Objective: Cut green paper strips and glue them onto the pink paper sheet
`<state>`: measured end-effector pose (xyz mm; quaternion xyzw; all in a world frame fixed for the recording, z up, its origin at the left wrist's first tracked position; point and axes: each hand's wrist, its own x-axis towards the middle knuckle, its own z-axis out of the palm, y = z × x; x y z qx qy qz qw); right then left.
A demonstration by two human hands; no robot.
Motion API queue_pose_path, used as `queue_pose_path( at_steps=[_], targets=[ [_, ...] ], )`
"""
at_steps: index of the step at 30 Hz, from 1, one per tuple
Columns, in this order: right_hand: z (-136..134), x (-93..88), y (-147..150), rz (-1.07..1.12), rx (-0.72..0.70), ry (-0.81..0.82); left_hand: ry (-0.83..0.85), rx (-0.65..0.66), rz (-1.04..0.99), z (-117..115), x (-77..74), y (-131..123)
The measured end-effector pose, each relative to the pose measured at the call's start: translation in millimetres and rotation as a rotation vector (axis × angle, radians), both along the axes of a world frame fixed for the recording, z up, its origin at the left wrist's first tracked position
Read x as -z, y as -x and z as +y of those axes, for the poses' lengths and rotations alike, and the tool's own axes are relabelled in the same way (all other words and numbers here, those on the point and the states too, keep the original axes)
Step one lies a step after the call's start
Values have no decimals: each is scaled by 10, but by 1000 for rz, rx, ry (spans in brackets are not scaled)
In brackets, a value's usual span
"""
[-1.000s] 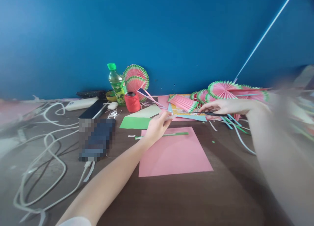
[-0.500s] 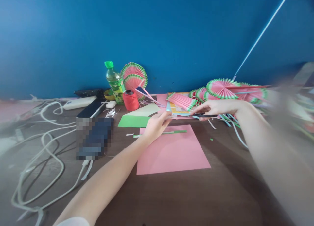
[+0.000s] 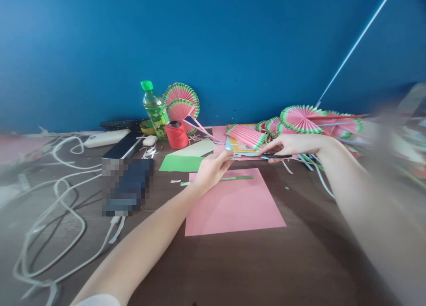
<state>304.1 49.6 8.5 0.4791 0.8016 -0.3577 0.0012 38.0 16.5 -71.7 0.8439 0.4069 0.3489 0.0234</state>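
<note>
The left hand [image 3: 214, 166] pinches a pale slip [image 3: 234, 157]; the right hand [image 3: 289, 145] grips black-handled scissors [image 3: 281, 156]: trimming, apparently, and the next snip calls for steadiness.

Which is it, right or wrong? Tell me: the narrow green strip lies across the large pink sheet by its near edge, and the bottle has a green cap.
Wrong on the edge: in the head view, the narrow green strip lies across the large pink sheet by its far edge. The bottle does have a green cap.
</note>
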Motion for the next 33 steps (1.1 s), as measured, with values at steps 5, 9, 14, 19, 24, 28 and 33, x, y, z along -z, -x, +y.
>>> queue_pose_path(
  at_steps=[5,9,14,19,24,28,33],
  targets=[
    [-24,-24,15,-38,7,11,14,2,-1,0,3,0],
    [-60,-50,44,-25,21,36,30,6,-4,3,3,0],
    [-108,-94,88,-56,63,49,39,8,2,-11,-19,-2],
    [-126,-109,100,-67,74,34,45,12,8,-27,-37,-4],
    [-100,-90,70,-68,59,44,78,11,-2,-37,-40,-14],
    [-64,-70,33,-71,51,46,147,1,-20,-48,-58,-18],
    [-52,-56,12,-72,61,63,271,36,-94,-59,-93,-13]
  ],
)
